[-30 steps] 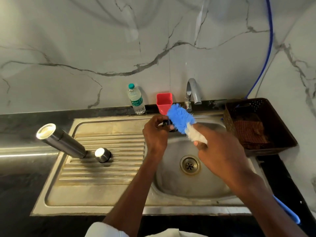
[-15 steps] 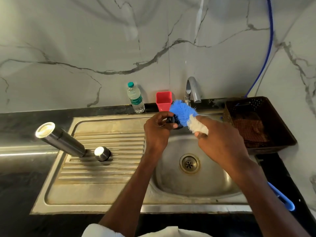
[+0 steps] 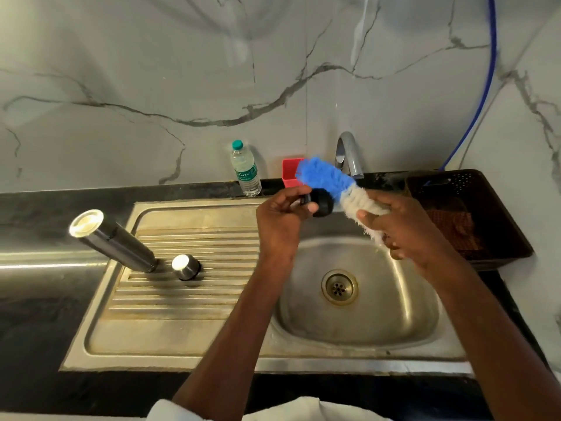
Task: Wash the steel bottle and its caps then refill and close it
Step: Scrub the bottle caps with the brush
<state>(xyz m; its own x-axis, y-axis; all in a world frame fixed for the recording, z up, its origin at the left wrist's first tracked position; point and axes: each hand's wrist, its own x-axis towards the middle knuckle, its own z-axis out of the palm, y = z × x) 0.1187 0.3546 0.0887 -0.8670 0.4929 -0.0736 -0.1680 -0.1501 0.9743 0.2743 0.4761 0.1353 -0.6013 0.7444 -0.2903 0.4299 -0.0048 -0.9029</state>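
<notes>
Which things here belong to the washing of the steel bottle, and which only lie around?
Belonging to the job:
- steel bottle, on the drainboard
- round steel cap beside it
- black inner cap, held by left hand
- blue-and-white bottle brush, gripped by right hand
- tap

Lying about:
- clear plastic water bottle
- red square cup
- dark brown basket

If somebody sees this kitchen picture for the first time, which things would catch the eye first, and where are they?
The blue and white brush stands out most, held by the right hand above the sink basin against a small black cap gripped by the left hand. On the draining board to the left, the shiny steel bottle stands upside down with a steel cap beside it.
</notes>
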